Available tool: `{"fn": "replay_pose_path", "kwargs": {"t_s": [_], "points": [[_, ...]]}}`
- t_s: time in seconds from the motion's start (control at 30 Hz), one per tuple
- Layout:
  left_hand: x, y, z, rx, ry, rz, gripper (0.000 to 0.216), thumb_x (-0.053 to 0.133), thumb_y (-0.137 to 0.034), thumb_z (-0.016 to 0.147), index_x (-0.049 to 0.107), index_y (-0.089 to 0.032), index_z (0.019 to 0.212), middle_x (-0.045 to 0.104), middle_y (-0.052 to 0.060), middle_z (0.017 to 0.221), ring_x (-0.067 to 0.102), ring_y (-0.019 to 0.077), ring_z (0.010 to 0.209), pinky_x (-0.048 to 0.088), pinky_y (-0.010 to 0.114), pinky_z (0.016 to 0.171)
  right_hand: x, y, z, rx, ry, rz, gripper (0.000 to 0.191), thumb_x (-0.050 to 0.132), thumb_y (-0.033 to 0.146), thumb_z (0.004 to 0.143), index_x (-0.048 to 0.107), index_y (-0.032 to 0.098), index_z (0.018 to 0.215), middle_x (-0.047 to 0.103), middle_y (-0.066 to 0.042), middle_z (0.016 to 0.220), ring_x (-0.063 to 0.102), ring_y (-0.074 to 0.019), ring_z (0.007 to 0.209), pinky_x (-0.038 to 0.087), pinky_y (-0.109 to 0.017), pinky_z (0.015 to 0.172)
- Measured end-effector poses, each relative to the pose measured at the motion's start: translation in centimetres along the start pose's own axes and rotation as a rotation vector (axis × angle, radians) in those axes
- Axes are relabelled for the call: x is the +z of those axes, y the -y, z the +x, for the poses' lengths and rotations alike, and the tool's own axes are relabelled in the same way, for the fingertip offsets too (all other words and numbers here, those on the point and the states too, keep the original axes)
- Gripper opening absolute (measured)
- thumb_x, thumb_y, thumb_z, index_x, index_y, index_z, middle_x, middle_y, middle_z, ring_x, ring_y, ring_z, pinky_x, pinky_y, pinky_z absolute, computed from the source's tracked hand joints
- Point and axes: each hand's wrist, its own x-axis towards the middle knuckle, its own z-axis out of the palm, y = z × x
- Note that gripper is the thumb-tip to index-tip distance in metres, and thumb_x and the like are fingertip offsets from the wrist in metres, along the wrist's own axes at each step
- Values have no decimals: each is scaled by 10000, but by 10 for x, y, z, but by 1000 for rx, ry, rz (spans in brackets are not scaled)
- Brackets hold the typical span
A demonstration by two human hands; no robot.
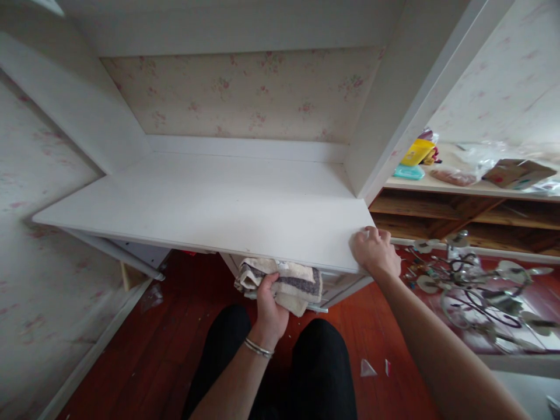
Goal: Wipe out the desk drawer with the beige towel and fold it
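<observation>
White tabletop [245,198] stands before floral wallpaper [258,93]; left hand [270,309] has its fingers closed on a folded striped cloth [301,283] just below the front edge, right hand [377,251] curls at the corner, contents unclear, and a slack left grip could drop the cloth to the floor [166,350].
</observation>
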Motion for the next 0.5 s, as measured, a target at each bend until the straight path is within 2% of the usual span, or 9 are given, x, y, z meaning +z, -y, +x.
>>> {"fn": "replay_pose_path", "kwargs": {"t_s": [0.13, 0.3, 0.37, 0.5], "points": [[17, 41, -17, -247, 111, 17, 243, 655, -226, 747, 693, -125, 965, 736, 98, 969, 708, 233, 912, 571, 311, 779, 0, 0, 1, -1, 0, -2, 561, 227, 538, 954, 456, 286, 1399, 442, -150, 1380, 558, -376, 1133, 464, -568, 904], [32, 94, -19, -534, 144, -29, 268, 645, -189, 738, 682, -77, 978, 733, 144, 994, 704, 238, 927, 562, 306, 783, -1, 0, 1, -1, 0, -6, 534, 240, 512, 953, 471, 281, 1375, 447, -143, 1368, 570, -377, 1123, 470, -562, 907], [31, 112, -14, -582, 122, -31, 255, 652, -177, 733, 677, -72, 964, 734, 155, 994, 704, 243, 925, 561, 309, 772, -1, -1, 1, -8, -8, -5, 533, 243, 514, 954, 473, 279, 1374, 446, -145, 1362, 575, -372, 1120, 470, -558, 910], [18, 138, 1, -562, 78, -23, 225, 665, -175, 747, 664, -94, 956, 735, 158, 1023, 701, 253, 957, 557, 311, 769, 1, -1, 1, -15, -16, -3, 536, 240, 524, 958, 474, 282, 1375, 446, -142, 1361, 576, -357, 1124, 469, -547, 916]]}}
